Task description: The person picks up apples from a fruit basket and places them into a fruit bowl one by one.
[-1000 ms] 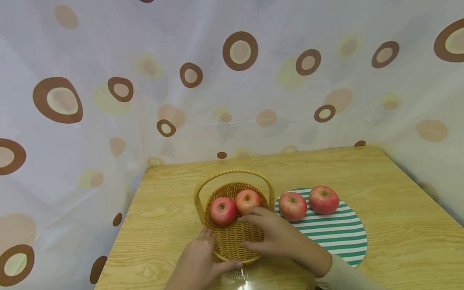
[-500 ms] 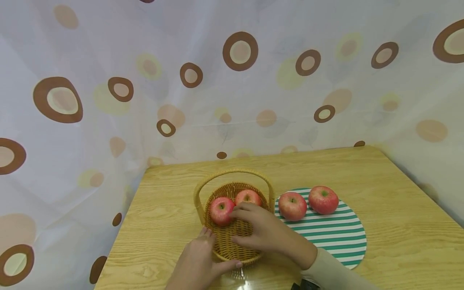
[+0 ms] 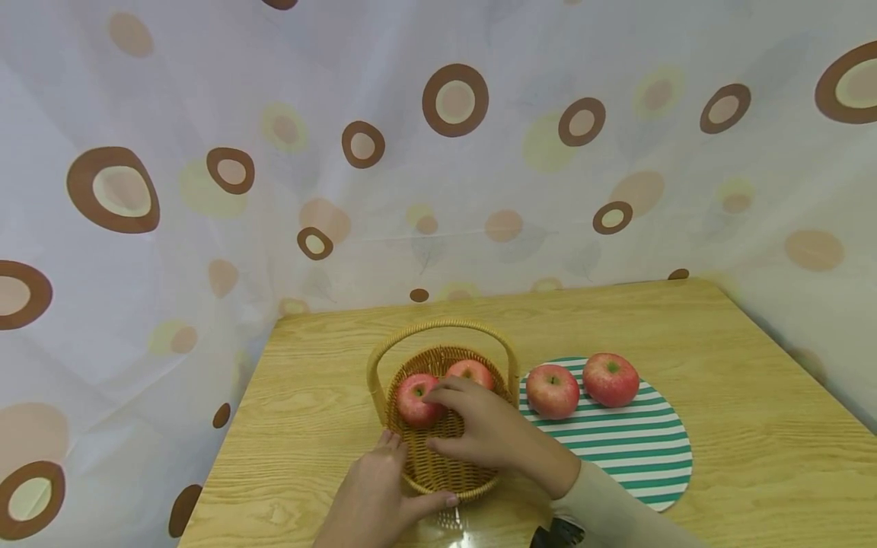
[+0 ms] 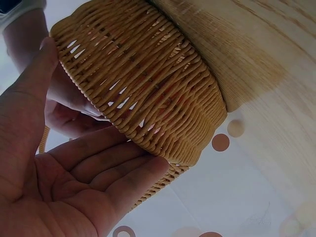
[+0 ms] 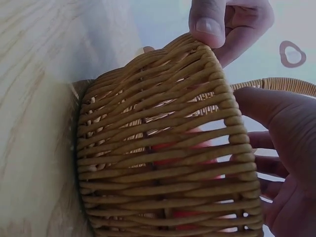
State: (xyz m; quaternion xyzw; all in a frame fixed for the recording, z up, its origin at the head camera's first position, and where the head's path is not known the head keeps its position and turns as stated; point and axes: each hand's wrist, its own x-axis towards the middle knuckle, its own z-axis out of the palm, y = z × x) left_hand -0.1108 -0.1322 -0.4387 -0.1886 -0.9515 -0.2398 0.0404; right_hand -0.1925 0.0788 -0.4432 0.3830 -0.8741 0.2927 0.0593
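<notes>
A wicker basket (image 3: pixel 452 479) with an arched handle stands on the table and holds two red apples. My left hand (image 3: pixel 373 487) rests against its near-left rim; in the left wrist view the fingers (image 4: pixel 113 173) lie fairly straight along the rim, thumb on the edge. Over the basket is my right hand (image 3: pixel 483 426), fingers spread and loosely bent, fingertips at the left apple (image 3: pixel 416 401). Behind that hand, the right apple (image 3: pixel 469 373) is partly hidden. In the right wrist view, the basket wall (image 5: pixel 168 148) hides part of the right hand's work.
Right of the basket lies a round green-and-white striped mat (image 3: pixel 637 449). On it are two more apples, one nearer the basket (image 3: pixel 553 392) and one farther right (image 3: pixel 611 380). A patterned sheet (image 3: pixel 438 190) hangs behind the wooden table (image 3: pixel 308 380).
My right hand has moved left inside the basket, from the right apple towards the left one. The left hand and the basket have stayed in place.
</notes>
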